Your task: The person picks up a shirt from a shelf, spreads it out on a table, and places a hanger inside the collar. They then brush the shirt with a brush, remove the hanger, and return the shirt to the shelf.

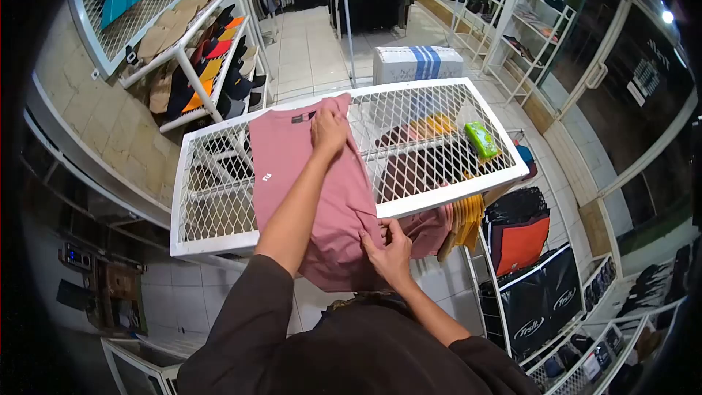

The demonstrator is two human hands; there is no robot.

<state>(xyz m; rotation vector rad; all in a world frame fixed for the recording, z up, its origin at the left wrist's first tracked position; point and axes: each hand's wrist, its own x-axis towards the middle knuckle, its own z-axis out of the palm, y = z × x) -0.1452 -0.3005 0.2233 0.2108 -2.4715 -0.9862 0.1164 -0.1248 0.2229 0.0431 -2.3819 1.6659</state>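
A pink shirt [303,175] lies over the white mesh table [453,194], its collar toward the far edge and its lower part hanging over the near edge. My left hand [329,132] is closed on the shirt near the collar, beside the dark neck label. Lower down at the right side of the shirt, my right hand [387,249] pinches the fabric just past the table's near edge. A small white mark shows on the shirt's chest. To the right on the mesh rests a green packet [481,140].
Behind the table stands a white wrapped box [417,64] with blue stripes. A shelf of caps [212,66] is at the upper left. Yellow and pink garments [466,221] hang under the table's right part. Black bags [537,300] stand at the lower right.
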